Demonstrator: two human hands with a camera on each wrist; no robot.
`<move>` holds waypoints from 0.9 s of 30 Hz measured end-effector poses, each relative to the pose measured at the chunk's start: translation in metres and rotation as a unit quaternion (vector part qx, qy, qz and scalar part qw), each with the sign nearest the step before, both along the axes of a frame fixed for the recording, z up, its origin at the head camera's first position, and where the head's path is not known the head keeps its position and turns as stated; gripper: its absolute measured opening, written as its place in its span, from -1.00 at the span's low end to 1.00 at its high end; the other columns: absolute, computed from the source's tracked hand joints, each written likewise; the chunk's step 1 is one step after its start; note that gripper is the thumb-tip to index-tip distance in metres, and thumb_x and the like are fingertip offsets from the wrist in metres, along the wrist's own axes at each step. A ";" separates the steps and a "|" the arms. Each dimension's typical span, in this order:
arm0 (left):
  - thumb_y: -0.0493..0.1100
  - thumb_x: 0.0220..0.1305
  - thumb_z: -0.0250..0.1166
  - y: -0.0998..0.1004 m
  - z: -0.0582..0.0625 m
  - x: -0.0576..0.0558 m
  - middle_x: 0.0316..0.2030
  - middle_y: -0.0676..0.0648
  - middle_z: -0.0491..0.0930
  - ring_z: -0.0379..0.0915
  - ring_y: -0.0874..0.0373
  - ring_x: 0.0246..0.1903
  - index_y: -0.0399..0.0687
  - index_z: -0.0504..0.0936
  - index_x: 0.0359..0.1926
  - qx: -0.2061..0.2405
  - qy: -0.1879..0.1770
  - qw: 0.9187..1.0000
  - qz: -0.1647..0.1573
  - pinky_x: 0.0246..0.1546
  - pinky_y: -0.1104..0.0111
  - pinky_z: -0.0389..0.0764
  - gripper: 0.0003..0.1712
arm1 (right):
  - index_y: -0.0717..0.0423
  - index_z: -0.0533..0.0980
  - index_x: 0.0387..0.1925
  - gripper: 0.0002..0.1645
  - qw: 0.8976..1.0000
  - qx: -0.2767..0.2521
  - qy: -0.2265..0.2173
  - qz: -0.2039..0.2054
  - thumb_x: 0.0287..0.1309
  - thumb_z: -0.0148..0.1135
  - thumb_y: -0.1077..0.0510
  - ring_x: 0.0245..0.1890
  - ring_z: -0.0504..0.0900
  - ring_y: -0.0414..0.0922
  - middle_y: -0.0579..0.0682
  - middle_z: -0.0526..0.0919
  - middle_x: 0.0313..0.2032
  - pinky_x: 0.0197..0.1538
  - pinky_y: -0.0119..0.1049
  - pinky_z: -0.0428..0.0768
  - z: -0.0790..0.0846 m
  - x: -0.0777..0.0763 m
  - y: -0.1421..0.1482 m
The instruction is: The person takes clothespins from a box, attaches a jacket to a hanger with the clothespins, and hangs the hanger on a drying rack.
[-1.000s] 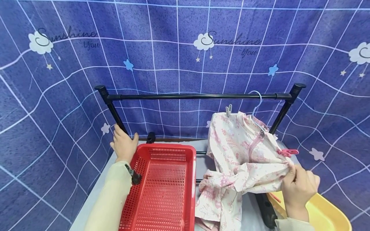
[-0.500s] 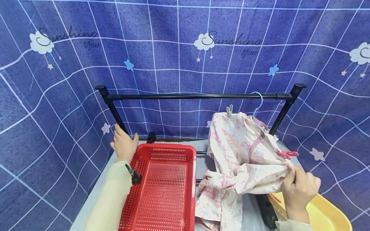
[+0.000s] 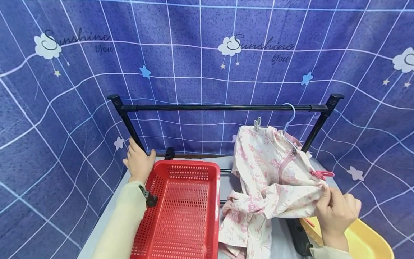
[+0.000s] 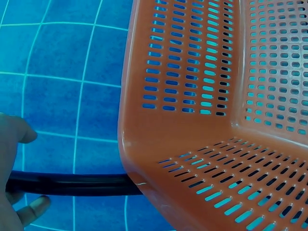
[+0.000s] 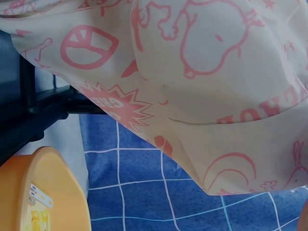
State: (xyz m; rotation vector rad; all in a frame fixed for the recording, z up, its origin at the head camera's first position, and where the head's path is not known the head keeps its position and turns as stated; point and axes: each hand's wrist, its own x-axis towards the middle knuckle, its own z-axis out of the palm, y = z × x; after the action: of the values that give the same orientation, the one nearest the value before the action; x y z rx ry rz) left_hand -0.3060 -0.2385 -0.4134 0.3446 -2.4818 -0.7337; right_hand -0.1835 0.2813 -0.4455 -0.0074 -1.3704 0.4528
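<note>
A white garment [image 3: 258, 162] with pink cartoon prints and a pink strip hangs bunched from a light-blue hanger [image 3: 289, 117] on the black rack bar [image 3: 207, 108]. One grey clothespin [image 3: 257, 124] is clipped at its left shoulder and a pink clothespin [image 3: 321, 174] at its right side. My right hand [image 3: 337, 208] pinches a stretched-out part of the garment between thumb and fingers, pulling it rightward. My left hand [image 3: 139, 162] holds the rack's left post [image 3: 130, 126], the thumb sticking out; the left wrist view shows the post passing between thumb and fingers.
A red perforated basket [image 3: 217, 201] stands beside my left forearm. At the lower right, a yellow bin [image 3: 372, 237] has clothespins [image 5: 39, 196] inside. A black rack foot [image 3: 297, 237] lies next to it. Patterned blue curtain [image 3: 200, 64] surrounds the table.
Both hands keep their places on the post and the garment. My right hand has shifted very slightly right and down, and the view has moved a little.
</note>
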 end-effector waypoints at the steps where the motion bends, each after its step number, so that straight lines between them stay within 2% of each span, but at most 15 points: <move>1: 0.00 0.32 0.23 0.000 0.001 0.001 0.40 -0.49 0.07 0.13 -0.42 0.30 -0.31 -0.33 0.53 -0.001 0.001 1.000 0.000 0.02 -0.22 0.12 0.11 | 0.35 0.42 -0.68 -0.43 1.000 -0.001 -0.001 0.002 0.26 0.19 -0.03 -0.71 0.11 0.29 0.25 0.20 -0.76 -0.42 0.16 -0.03 0.000 0.000 0.001; 8: 0.01 0.29 0.25 0.001 0.003 0.004 0.38 -0.50 0.09 0.16 -0.42 0.25 -0.26 -0.40 0.53 -0.007 -0.007 1.000 -0.001 -0.04 -0.21 0.13 0.17 | 0.35 0.44 -0.69 -0.60 1.000 -0.007 -0.007 0.009 0.04 0.19 0.09 -0.71 0.12 0.27 0.25 0.23 -0.76 -0.43 0.13 -0.03 -0.002 0.001 0.003; 13: 0.04 0.30 0.24 0.002 0.002 0.006 0.37 -0.50 0.10 0.17 -0.42 0.25 -0.23 -0.43 0.53 -0.004 -0.018 1.000 -0.004 -0.03 -0.20 0.14 0.18 | 0.37 0.48 -0.65 -0.63 1.000 -0.001 -0.005 0.008 0.00 0.19 0.09 -0.70 0.15 0.29 0.29 0.30 -0.74 -0.43 0.15 -0.01 -0.004 0.000 0.005; 27: 0.04 0.25 0.26 0.009 -0.006 0.017 0.36 -0.50 0.09 0.25 -0.42 0.19 -0.23 -0.43 0.54 0.000 -0.002 1.000 -0.023 -0.06 -0.18 0.18 0.21 | 0.41 0.50 -0.57 -0.65 1.000 -0.009 -0.002 0.024 -0.07 0.14 0.11 -0.60 0.25 0.39 0.37 0.41 -0.64 -0.36 0.23 0.06 0.003 0.005 0.002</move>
State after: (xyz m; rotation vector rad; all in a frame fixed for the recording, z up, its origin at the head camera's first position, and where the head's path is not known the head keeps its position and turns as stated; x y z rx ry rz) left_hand -0.2892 -0.2293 -0.4196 0.2895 -2.5003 -0.7516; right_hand -0.1788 0.2837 -0.4426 0.0087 -1.3729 0.5055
